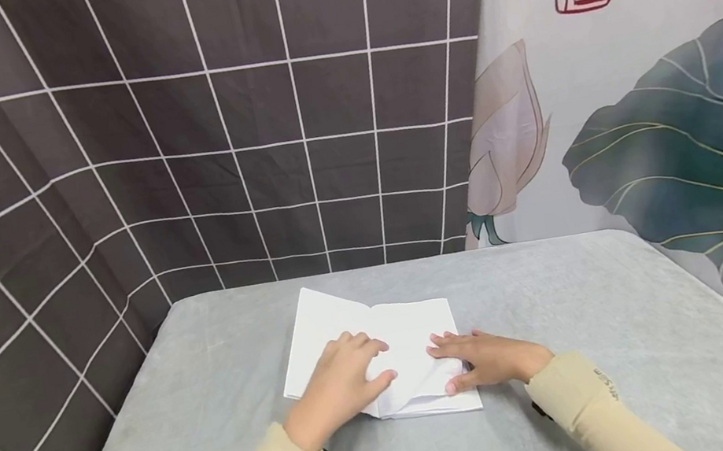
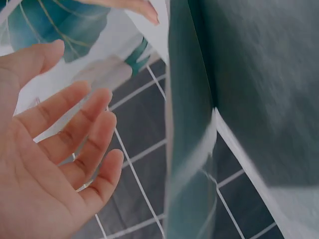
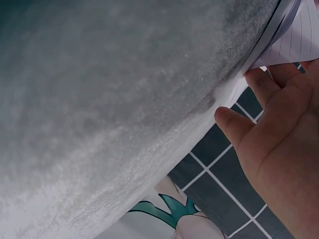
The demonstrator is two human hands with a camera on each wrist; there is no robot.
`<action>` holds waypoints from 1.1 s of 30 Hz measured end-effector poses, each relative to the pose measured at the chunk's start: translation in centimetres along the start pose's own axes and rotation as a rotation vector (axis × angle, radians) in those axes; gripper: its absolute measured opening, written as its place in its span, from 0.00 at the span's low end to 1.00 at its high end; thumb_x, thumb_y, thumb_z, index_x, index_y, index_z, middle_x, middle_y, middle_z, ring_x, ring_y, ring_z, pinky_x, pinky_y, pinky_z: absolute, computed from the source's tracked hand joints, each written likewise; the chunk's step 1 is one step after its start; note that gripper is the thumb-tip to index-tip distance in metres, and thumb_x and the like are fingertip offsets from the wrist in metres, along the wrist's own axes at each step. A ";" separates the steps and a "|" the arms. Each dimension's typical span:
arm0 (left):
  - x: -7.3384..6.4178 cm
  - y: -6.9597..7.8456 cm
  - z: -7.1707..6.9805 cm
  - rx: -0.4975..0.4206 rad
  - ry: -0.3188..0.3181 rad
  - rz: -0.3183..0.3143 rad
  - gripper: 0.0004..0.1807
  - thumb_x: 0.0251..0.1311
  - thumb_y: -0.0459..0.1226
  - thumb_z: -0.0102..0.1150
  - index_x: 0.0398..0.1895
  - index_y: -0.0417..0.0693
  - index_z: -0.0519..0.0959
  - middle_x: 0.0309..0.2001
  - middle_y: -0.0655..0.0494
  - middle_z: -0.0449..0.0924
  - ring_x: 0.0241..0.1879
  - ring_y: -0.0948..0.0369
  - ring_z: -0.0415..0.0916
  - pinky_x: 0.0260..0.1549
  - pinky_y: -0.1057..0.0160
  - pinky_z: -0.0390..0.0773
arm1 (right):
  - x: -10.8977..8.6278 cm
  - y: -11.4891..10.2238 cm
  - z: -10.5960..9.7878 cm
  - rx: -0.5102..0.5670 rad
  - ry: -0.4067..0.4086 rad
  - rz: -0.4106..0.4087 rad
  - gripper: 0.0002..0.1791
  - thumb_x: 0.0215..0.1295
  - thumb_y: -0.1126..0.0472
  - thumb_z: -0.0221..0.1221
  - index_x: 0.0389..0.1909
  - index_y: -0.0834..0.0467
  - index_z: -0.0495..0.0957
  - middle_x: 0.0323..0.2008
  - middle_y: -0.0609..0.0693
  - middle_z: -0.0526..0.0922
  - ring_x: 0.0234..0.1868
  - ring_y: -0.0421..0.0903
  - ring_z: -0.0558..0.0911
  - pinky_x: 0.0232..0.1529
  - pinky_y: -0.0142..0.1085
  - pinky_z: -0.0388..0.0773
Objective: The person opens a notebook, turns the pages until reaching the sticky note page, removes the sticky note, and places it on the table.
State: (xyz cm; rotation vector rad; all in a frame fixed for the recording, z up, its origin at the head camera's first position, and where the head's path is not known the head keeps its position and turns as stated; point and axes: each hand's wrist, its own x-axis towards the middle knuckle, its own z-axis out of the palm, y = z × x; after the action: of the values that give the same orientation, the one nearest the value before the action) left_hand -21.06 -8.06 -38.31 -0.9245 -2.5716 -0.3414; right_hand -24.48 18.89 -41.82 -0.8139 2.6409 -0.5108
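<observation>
An open notebook (image 1: 413, 320) with white pages lies on the table. Over its left page and the middle fold hovers my left hand (image 1: 340, 380), its fingers loosely bent and parted; the left wrist view shows the palm (image 2: 45, 164) with nothing in it. My right hand (image 1: 491, 358) is at the notebook's right edge, fingers spread over the right page and thumb near the lower corner. A loose page bends up there. In the right wrist view, lined paper (image 3: 294, 45) rises beside the fingertips of the right hand (image 3: 279, 129).
The table (image 1: 185, 414) has a light grey cloth surface. Behind it and to the left hangs a dark curtain (image 1: 257, 115) with white grid lines. A pale curtain (image 1: 548, 226) printed with a lotus bud and leaf hangs at the right.
</observation>
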 end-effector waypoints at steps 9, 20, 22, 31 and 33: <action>0.8 2.9 2.4 0.134 -0.140 0.087 0.20 0.51 0.53 0.66 0.44 0.53 0.83 0.38 0.59 0.84 0.35 0.62 0.76 0.33 0.65 0.71 | -0.1 0.0 0.1 -0.018 0.012 -0.031 0.42 0.58 0.38 0.58 0.69 0.57 0.64 0.73 0.56 0.58 0.73 0.59 0.59 0.67 0.64 0.50; 0.9 3.8 4.4 0.190 -0.150 0.113 0.15 0.50 0.47 0.69 0.39 0.51 0.84 0.34 0.58 0.85 0.31 0.63 0.78 0.30 0.66 0.70 | -0.3 -0.1 0.0 -0.036 0.032 -0.036 0.39 0.61 0.39 0.57 0.69 0.56 0.64 0.73 0.56 0.59 0.72 0.58 0.60 0.66 0.64 0.51; 0.9 3.8 4.6 0.198 -0.142 0.117 0.14 0.50 0.46 0.69 0.38 0.51 0.84 0.33 0.58 0.85 0.31 0.63 0.78 0.29 0.66 0.70 | -0.3 -0.1 0.0 -0.040 0.034 -0.038 0.39 0.61 0.39 0.57 0.69 0.56 0.64 0.73 0.56 0.60 0.72 0.59 0.60 0.66 0.64 0.51; 0.8 3.9 4.9 0.211 -0.121 0.130 0.11 0.49 0.43 0.69 0.36 0.51 0.85 0.31 0.59 0.85 0.30 0.64 0.79 0.29 0.67 0.70 | -0.4 -0.3 0.0 -0.044 0.028 -0.039 0.41 0.61 0.38 0.56 0.69 0.57 0.64 0.73 0.57 0.59 0.72 0.59 0.59 0.66 0.64 0.51; 0.8 4.0 4.9 0.212 -0.121 0.133 0.11 0.49 0.43 0.69 0.35 0.51 0.85 0.31 0.59 0.85 0.30 0.64 0.79 0.29 0.68 0.70 | -0.4 -0.2 0.0 -0.041 0.025 -0.036 0.41 0.61 0.38 0.56 0.69 0.57 0.64 0.73 0.56 0.59 0.73 0.59 0.59 0.67 0.64 0.51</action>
State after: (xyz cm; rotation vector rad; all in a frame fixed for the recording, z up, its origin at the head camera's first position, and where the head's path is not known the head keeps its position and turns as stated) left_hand -20.33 -2.93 -41.97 -1.0584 -2.5740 0.0256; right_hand -24.05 18.92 -41.68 -0.8743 2.6723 -0.4809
